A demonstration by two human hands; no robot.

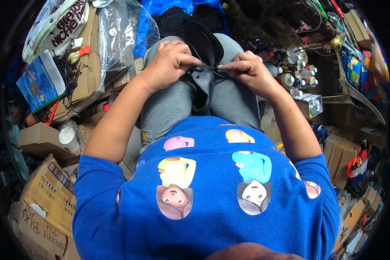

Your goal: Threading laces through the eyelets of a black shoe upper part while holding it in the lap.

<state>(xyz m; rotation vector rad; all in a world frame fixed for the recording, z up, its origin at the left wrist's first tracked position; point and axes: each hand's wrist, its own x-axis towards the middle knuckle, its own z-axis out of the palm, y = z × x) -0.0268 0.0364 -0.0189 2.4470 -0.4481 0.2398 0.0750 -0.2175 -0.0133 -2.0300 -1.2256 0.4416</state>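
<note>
Across my lap lies a black leather shoe upper [203, 80] with metal eyelets along its near flap. Its long curved part stretches away between my knees. My left hand [171, 63] is closed at the left edge of the eyelet flap, thumb and forefinger pinched on the upper. On the other side, my right hand [252, 73] pinches a thin dark lace [221, 68] close to the flap. A loose strand hangs below the right fingers. How the lace passes through the eyelets is too small to make out.
Beyond my knees lie black shoe pieces [208, 17] on blue plastic. Several small bottles [297, 65] stand to the right. To the left are a blue booklet [40, 81], clear plastic sheeting [123, 37] and cardboard boxes [43, 138]. Another person's arm [377, 54] shows at far right.
</note>
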